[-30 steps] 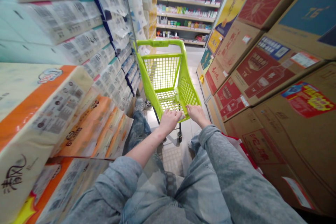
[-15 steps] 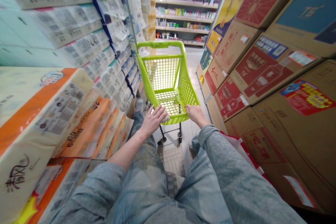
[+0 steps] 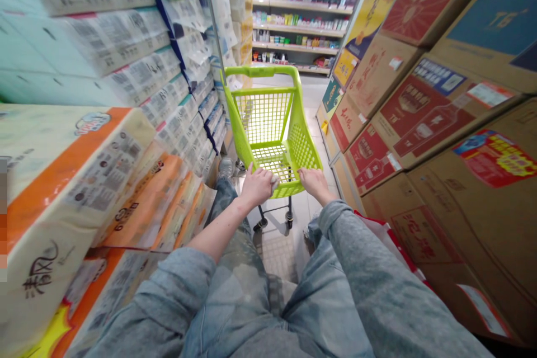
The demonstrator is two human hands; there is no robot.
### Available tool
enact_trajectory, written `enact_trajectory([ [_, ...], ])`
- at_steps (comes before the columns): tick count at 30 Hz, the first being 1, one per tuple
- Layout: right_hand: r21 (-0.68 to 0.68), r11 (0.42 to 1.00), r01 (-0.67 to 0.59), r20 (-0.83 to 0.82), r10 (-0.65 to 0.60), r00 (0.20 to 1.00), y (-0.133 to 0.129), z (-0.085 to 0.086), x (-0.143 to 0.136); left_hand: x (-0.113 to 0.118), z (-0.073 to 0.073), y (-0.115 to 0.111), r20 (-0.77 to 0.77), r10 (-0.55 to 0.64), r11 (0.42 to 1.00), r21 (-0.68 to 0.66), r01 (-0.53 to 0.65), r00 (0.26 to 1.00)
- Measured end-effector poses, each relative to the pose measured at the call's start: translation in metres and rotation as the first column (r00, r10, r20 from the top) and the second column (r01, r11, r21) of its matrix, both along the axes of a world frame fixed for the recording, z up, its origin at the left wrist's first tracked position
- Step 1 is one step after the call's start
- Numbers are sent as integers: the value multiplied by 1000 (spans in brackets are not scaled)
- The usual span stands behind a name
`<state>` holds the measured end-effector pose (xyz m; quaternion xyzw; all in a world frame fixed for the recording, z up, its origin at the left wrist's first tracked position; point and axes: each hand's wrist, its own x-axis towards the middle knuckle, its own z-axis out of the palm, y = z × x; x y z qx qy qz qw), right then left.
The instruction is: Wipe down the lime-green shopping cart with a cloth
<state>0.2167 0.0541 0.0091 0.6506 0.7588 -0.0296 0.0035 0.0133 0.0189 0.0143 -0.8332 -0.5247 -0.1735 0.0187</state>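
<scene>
Now sliding the left hand [image 3: 258, 184] along the near rim [image 3: 289, 189] of a lime-green shopping cart [image 3: 273, 143], directly ahead at twelve o'clock; reaching the cart's seven o'clock corner after resting close beside the right hand [image 3: 314, 182] a second ago. Bending the left fingers in again after spreading them half a second ago, and seemingly clasping a small white object [image 3: 275, 180] beneath the fingertips throughout. Keeping the right hand curled over the rim at the cart's five o'clock corner, much as before. Apparently working along the rim with the left while steadying the basket with the right, judging by that contrast. Hiding most of the white object under the left fingers, so leaving its material impossible to tell; also obscuring the undersides of both hands and the firmness of either hold. Covering part of a red-edged item [image 3: 384, 229] at four o'clock with the right sleeve [image 3: 377, 274]. Cutting off stacked tissue packs [image 3: 145, 201] at nine o'clock and cartons [image 3: 423, 103] at three, and blurring small goods on the shelves [image 3: 302, 5] at twelve.
</scene>
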Motion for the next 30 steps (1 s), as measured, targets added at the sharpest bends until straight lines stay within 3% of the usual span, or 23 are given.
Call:
enact_trajectory([
  [5, -16, 1000, 0, 34, 1, 999, -1, 1, 0, 1, -2, 11, -47, -2, 995, -103, -3, 999],
  [10, -75, 995, 71, 58, -66, 996, 1, 5, -4, 7, -8, 8, -9, 66, 998, 1, -66, 998],
  [15, -184, 974, 134, 49, -127, 991, 6, 10, -25, 16, -16, 0, 74, 133, 987, 80, -138, 988],
  [20, -239, 961, 142, -27, -153, 988, 10, 7, -46, 6, -32, -14, 192, 33, 997, 61, -46, 981],
  [27, -265, 958, 111, -22, -121, 992, 5, 4, -54, -20, -46, -39, 515, -88, 991, 133, 22, 853],
  [30, -267, 957, 112, -27, -124, 992, 4, 5, -56, -27, -48, -46, 613, -40, 985, 157, -73, 789],
])
